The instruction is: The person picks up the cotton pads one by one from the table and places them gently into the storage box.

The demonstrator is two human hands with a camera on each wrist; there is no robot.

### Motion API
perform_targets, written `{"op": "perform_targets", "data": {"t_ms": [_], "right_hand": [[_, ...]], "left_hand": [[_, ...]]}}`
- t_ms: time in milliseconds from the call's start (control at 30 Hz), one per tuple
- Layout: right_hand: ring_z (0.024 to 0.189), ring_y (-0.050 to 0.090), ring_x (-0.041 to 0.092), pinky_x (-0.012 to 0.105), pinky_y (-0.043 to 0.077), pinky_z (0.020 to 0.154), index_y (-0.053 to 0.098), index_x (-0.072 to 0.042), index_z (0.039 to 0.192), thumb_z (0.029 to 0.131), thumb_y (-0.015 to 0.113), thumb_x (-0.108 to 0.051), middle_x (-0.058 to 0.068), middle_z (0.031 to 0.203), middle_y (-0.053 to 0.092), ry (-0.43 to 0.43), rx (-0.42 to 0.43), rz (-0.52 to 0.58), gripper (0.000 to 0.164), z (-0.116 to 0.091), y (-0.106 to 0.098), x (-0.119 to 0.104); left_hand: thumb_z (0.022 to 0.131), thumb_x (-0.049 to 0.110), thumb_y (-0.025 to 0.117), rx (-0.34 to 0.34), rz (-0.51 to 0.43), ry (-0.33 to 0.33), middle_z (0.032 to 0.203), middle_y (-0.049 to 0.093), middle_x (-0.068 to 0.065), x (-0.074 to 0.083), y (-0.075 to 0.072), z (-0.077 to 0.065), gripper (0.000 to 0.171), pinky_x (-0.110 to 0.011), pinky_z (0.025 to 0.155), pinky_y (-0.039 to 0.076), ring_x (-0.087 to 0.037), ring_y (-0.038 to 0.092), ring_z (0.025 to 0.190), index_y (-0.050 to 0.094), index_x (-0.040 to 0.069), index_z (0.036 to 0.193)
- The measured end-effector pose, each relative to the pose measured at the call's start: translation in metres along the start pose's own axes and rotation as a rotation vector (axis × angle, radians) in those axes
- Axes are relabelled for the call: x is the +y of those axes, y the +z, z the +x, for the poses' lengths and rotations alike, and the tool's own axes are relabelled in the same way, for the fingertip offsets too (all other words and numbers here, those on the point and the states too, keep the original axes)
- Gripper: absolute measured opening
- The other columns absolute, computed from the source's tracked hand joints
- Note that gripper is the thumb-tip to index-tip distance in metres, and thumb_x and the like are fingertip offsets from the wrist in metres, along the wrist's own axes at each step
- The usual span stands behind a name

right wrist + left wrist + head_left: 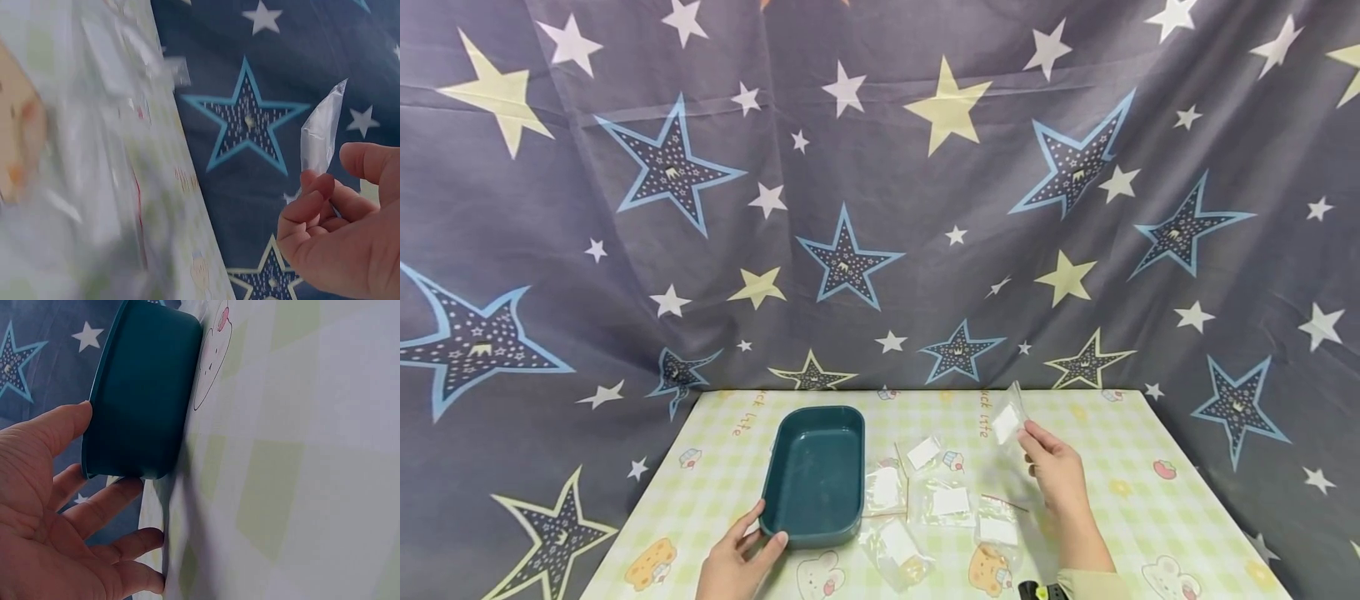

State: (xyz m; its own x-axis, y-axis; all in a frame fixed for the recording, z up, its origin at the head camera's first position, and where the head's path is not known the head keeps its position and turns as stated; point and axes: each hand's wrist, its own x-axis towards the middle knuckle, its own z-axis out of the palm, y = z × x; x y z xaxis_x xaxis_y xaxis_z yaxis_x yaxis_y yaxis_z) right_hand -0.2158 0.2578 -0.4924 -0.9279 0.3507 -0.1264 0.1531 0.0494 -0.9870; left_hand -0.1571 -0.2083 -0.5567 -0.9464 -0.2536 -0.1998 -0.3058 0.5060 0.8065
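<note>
My left hand [737,560] holds the near left corner of a deep teal rectangular tray [812,537], thumb at the front rim and fingers along the left side. In the left wrist view the thumb and fingers touch the tray's wall [140,394], while the lower fingers stand apart from it. My right hand [1058,471] pinches a small clear plastic bag [1007,423] with a white label, raised above the table's far right part. The right wrist view shows this bag upright between thumb and fingers. Nothing is visible inside the tray.
Several similar clear bags with white labels lie right of the tray, among them one at the back [923,452], one at the front [897,546] and one at the right [997,531]. A checked cloth [1120,517] covers the table. Behind hangs a star-patterned curtain [880,333].
</note>
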Motion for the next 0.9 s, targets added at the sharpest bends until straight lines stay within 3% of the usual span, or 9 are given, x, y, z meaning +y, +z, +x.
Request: {"op": "perform_targets", "data": {"t_ms": [400,600,733,900], "right_hand": [[0.078,0.056,0.005,0.018,0.049,0.065,0.062,-0.001,0.149,0.104,0.073,-0.025,-0.001,0.108,0.075,-0.094,-0.081,0.027,0.051,-0.028,0.058,-0.019],[0.081,0.058,0.005,0.018,0.049,0.064,0.061,0.001,0.149,0.104,0.072,-0.022,0.018,0.137,0.073,-0.146,-0.138,0.036,0.051,-0.037,0.084,-0.027],[0.084,0.059,0.005,0.018,0.049,0.065,0.063,0.001,0.148,0.104,0.072,-0.02,0.019,0.143,0.07,-0.165,-0.167,0.037,0.05,-0.044,0.099,-0.031],[0.088,0.062,0.005,0.018,0.05,0.07,0.066,-0.001,0.145,0.102,0.073,-0.021,0.018,0.138,0.073,-0.215,-0.199,0.005,0.048,-0.053,0.12,-0.036]], "left_hand": [[0.077,0.074,0.085,-0.013,-0.037,-0.026,0.157,0.048,-0.037,-0.002,0.001,0.001,0.108,-0.054,0.092,0.064,-0.054,0.062,0.132,0.053,0.011,0.159],[0.077,0.072,0.085,-0.005,-0.031,-0.023,0.153,0.052,-0.037,-0.001,0.002,-0.001,0.107,-0.054,0.092,0.064,-0.053,0.063,0.131,0.053,0.01,0.159],[0.077,0.072,0.086,-0.001,-0.032,-0.023,0.151,0.055,-0.036,0.0,0.002,-0.001,0.108,-0.054,0.091,0.065,-0.053,0.064,0.129,0.053,0.01,0.159],[0.077,0.072,0.086,0.002,-0.031,-0.028,0.149,0.057,-0.036,0.001,0.002,-0.002,0.107,-0.052,0.087,0.066,-0.052,0.067,0.127,0.053,0.01,0.158]]}}
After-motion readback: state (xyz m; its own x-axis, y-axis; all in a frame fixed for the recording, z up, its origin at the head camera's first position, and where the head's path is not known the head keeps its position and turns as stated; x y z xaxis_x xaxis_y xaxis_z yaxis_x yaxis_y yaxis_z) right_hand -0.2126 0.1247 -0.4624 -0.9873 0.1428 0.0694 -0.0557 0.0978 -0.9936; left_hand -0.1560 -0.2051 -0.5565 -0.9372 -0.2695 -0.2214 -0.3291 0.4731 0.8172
